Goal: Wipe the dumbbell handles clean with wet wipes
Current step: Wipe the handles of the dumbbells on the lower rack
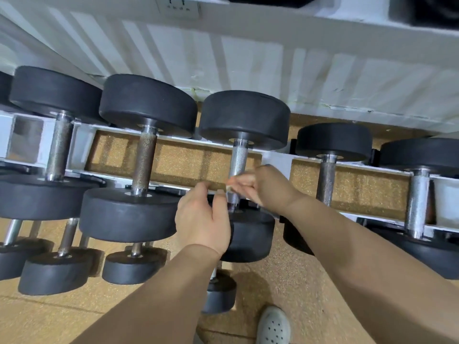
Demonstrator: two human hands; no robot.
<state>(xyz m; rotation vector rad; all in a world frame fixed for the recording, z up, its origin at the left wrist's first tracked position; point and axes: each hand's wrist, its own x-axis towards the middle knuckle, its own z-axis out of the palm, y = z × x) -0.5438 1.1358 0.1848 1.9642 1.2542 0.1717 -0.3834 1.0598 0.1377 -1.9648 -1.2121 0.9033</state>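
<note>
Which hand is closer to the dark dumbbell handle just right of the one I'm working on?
Right. The right hand is just left of that dark handle; the left hand sits farther left, beyond the shiny handle.

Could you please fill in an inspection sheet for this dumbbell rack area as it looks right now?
Surface: white rack on speckled tan floor.
Job's things: dumbbells on two tiers; third handle shiny, two handles left of it rust-speckled; wipe not clearly visible.
Clutter: nothing seen.
Grippers: right hand curled round third handle; left hand at its lower end, grip unclear.
Cables: nothing seen.
Surroundings: white panelled wall, socket, grey shoe.
</note>
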